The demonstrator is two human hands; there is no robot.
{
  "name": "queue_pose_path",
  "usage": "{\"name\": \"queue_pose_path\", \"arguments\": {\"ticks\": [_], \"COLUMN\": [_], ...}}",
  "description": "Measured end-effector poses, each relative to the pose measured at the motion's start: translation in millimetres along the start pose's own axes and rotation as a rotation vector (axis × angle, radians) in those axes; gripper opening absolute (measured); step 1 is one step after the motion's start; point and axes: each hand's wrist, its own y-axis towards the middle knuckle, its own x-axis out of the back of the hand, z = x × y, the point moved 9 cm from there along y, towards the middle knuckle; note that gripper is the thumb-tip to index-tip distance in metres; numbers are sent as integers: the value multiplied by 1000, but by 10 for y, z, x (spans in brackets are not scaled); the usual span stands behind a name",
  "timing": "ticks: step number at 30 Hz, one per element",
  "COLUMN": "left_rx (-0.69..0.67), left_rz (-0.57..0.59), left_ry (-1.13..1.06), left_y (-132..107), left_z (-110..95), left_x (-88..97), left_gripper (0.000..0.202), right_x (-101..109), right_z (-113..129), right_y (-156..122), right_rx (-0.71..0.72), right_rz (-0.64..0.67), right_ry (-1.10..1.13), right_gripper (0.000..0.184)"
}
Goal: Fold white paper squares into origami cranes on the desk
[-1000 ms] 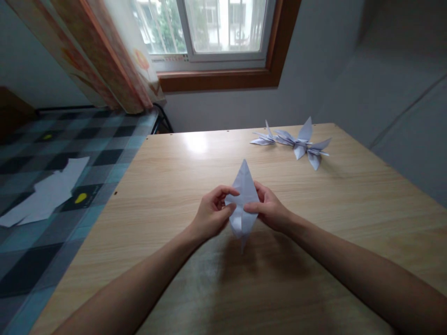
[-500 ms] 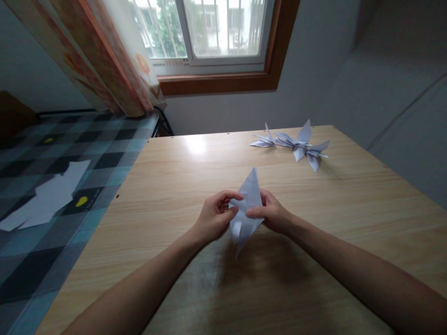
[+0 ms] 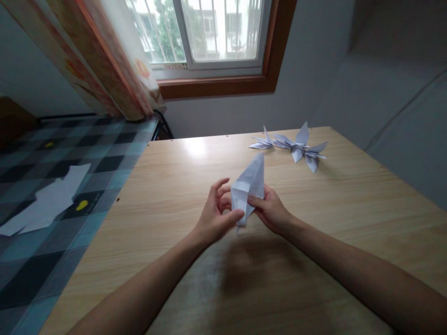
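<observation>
Both my hands hold a folded white paper shape (image 3: pixel 250 184) above the middle of a light wooden table (image 3: pixel 174 186). My right hand (image 3: pixel 270 210) pinches its right side, thumb on the front. My left hand (image 3: pixel 215 216) grips the lower left part with the thumb, its fingers curled behind. The paper's long point tilts up and to the right. Its lower tip hangs just over the tabletop.
Several finished folded paper shapes (image 3: pixel 296 146) lie at the table's far right. Left of the table is a bed with a checked cover (image 3: pixel 52 153) and loose white sheets (image 3: pixel 45 200) on it. A window (image 3: pixel 209 32) and a curtain (image 3: pixel 104 60) are behind.
The paper has been lifted and turned, so its point leans further to the right. My left hand's fingers have shifted lower on it and partly uncurled.
</observation>
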Motion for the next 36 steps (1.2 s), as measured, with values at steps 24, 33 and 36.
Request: {"name": "queue_pose_path", "arguments": {"ticks": [24, 33, 36], "left_rx": [-87, -173, -213], "left_rz": [-189, -387, -355], "left_ry": [524, 492, 522], "left_y": [-56, -85, -94], "left_z": [-97, -207, -291], "left_x": [122, 309, 249], "left_gripper": [26, 12, 12], "right_x": [221, 199, 308], "right_z": [96, 185, 183], "right_y": [-46, -94, -71], "right_rx": [192, 250, 261], "right_rz": [-196, -227, -293], "right_ry": [-218, -320, -295], "right_gripper": [36, 37, 32]}}
